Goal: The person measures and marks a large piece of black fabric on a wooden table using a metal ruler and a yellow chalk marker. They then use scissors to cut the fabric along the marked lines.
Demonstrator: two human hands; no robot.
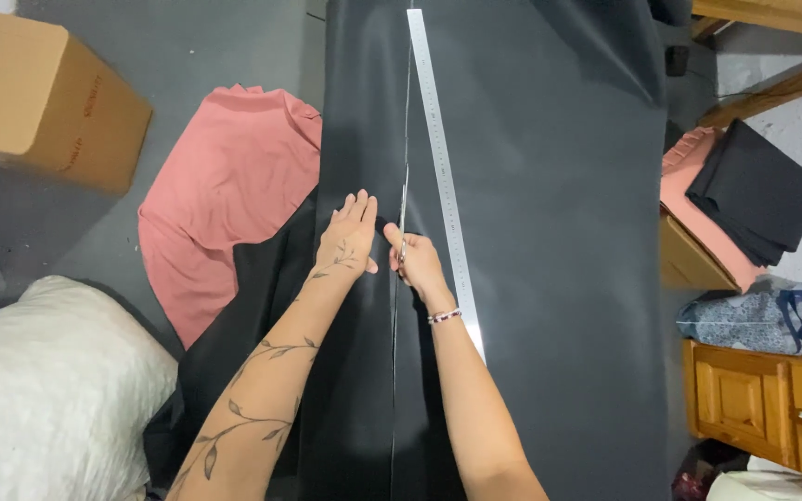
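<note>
Cardboard box (44, 97), pink cloth (225, 195), white quilted bundle (48, 390), perhaps a wooden cabinet (758, 399).

ruler (438, 167) on fabric (549, 232); scissors (403, 223) left of ruler

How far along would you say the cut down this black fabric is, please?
Done: a slit runs through the black fabric from the near edge up to the scissors. In hand: the right hand works the scissors beside the long metal ruler, while the left hand presses the cloth flat. Left: the stretch beyond the blades, roughly half the visible length, looks uncut.
</note>
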